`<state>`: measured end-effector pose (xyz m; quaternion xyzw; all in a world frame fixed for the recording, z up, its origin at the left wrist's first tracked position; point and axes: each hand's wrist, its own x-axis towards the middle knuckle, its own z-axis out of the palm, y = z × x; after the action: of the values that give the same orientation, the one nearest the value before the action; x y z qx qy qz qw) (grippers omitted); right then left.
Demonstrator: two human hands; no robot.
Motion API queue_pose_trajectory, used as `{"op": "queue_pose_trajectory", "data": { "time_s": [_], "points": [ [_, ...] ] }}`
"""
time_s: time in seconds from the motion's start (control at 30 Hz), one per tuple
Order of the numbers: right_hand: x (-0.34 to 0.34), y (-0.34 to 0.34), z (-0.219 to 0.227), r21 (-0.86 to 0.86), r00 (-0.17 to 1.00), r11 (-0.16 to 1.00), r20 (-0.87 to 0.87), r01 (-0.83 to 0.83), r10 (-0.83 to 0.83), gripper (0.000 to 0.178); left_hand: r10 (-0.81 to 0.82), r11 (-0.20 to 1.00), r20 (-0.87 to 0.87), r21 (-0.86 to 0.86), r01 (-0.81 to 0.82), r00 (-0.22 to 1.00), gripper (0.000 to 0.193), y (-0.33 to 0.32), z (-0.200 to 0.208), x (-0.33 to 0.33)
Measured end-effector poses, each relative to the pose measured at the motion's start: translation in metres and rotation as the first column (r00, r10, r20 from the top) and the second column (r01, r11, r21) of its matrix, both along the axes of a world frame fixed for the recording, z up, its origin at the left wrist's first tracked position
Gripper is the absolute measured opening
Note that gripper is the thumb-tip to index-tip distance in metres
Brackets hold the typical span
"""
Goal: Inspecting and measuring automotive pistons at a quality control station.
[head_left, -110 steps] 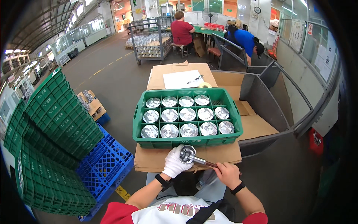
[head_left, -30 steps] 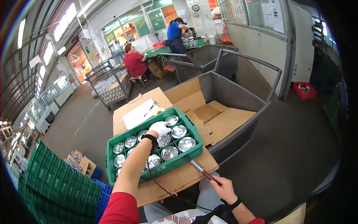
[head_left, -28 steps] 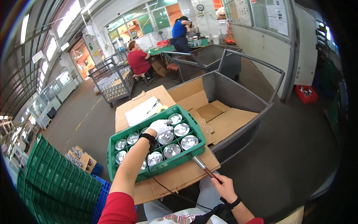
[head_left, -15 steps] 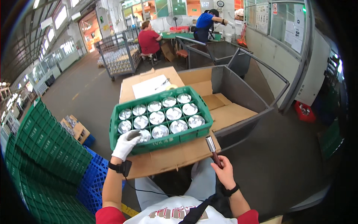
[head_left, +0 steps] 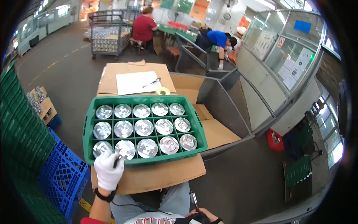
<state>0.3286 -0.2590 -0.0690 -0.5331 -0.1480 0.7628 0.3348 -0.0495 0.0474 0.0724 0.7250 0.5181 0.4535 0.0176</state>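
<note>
One tool [head_left: 193, 199] in the right grip [head_left: 203, 214] — the gloved left grip [head_left: 109, 170] at the near-left corner of a green tray [head_left: 140, 100].
At the lower edge, the right grip is wrapped around the tool's dark handle; its long axis points away from the body, tilting slightly left, silver head foremost. The left grip bends over the tray wall, and whether it clasps anything cannot be told. The step in hand looks like handling the front-row pistons [head_left: 125, 149]; a move there calls for fingertips kept clear of the dividers. All fifteen pistons sit in pockets, round faces up, the tray lying lengthwise left-to-right on the cardboard-covered worktop [head_left: 160, 177] — paper [head_left: 132, 83] lies beyond.
</note>
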Motion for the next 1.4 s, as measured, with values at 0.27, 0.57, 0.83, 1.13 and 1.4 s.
{"op": "queue_pose_trajectory", "data": {
  "time_s": [0.27,0.57,0.83,1.13,1.4],
  "points": [
    [-0.030,0.027,0.149,-0.236,0.997,0.969,0.011,0.074,-0.074,0.017,-0.059,0.941,-0.005,-0.335,0.054,0.998,0.014,0.014,0.031,-0.012],
    [-0.089,0.025,0.419,-0.502,0.784,0.609,0.473,0.614,-0.402,0.019,-0.069,0.680,0.078,-0.726,0.104,0.995,0.026,0.044,0.022,-0.011],
    [0.039,0.047,0.311,-0.162,0.881,0.973,0.468,0.163,-0.069,0.016,0.136,0.553,-0.161,-0.807,-0.209,0.978,0.029,0.055,0.018,0.023],
    [0.139,0.272,0.219,0.262,0.321,0.905,0.935,-0.334,-0.152,0.032,0.227,0.503,-0.339,-0.762,-0.408,0.913,0.039,0.060,0.008,0.007],
    [0.125,0.421,0.126,0.401,0.523,0.910,0.801,-0.108,-0.291,0.039,0.568,0.676,0.203,-0.667,-0.312,0.797,0.034,0.096,0.035,-0.046]
  ]
}}
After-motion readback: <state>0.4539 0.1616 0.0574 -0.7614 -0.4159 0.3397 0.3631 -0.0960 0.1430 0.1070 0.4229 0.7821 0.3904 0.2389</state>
